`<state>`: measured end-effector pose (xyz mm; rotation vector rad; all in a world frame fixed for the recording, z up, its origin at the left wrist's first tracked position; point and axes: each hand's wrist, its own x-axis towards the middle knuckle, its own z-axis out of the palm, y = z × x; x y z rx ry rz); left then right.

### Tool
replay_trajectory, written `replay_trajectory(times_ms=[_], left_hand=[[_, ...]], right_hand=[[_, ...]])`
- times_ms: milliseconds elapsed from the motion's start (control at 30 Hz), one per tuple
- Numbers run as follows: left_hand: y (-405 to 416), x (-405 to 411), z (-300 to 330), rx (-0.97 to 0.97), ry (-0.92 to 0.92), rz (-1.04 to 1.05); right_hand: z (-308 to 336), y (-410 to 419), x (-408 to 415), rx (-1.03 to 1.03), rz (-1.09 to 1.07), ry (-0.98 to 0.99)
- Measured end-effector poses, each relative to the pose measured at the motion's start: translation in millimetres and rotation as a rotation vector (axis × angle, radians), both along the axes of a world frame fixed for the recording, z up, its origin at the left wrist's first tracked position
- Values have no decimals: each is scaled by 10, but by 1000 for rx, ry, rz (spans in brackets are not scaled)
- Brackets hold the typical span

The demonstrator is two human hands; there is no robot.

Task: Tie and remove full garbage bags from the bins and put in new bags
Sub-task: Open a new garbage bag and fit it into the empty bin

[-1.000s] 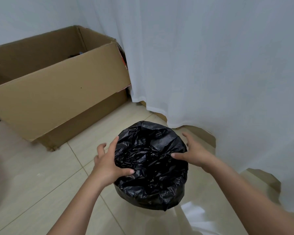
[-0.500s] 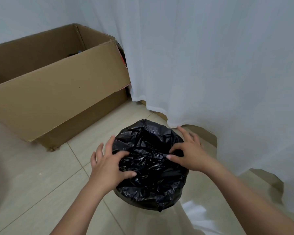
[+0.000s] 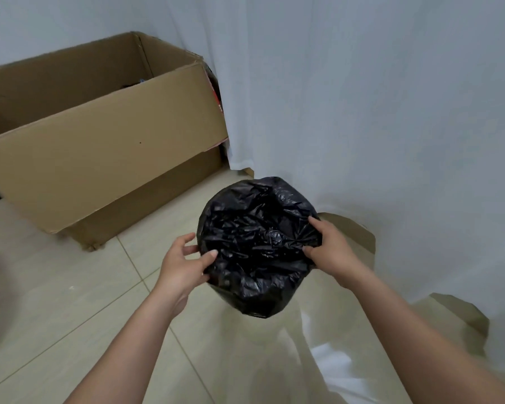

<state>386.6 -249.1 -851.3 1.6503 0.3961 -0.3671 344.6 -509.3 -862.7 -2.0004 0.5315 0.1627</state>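
Observation:
A small round bin stands on the tiled floor, wholly wrapped in a crinkled black garbage bag [image 3: 257, 243] that lines its inside and folds over its rim. My left hand [image 3: 184, 263] is at the bag's left rim, thumb pressed onto the plastic on top and fingers curled round the outside. My right hand [image 3: 328, 246] grips the right rim, thumb inside and index finger lying along the edge. The bin's own wall is hidden under the bag.
A large open cardboard box [image 3: 99, 158] sits on the floor to the left, close behind the bin. A white curtain [image 3: 376, 112] hangs right behind and beside the bin, down to the floor. Beige tiles [image 3: 56, 301] spread to the left.
Both hands moved from the top of the bag out to its left and right rim. The view has shifted slightly, so the bin sits more to the right.

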Motion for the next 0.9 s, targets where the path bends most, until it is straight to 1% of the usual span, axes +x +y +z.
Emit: replay_trajectory(times_ms=[100,200,267,367,467,533,633,700,767,833,900], left_hand=[[-129,-56,-88,-52,71,-69],[-203,-55,-137,-114,58,-46],[-249,-57,-157,-98,50,-75],[-335,-78,-191,128,-16,-156],[-368,-69,-174,351,-123,-110],[-353,-52,-126,513,-169,-76],[-306,-113,26,752,-354,-67],[-261,-199,152,881,-463,-106],[-202,-292,249,988,-497,-178],[-133,-375,323,1081,-482,-288],[-49,-450,411,1125,-456,-379]], right_hand=[[6,50,37,-77,-41,12],[8,56,64,-161,-57,0],[32,30,61,-183,-78,-6],[70,-42,21,-211,-73,-19],[116,-112,-27,-249,-33,-28],[158,-157,-50,-317,-14,-58],[248,-167,-149,-389,-15,-155],[315,-134,-213,-418,-4,-200],[383,-88,-240,-446,41,-183],[471,-38,-233,-477,80,-145],[576,4,-214,-531,115,-147]])
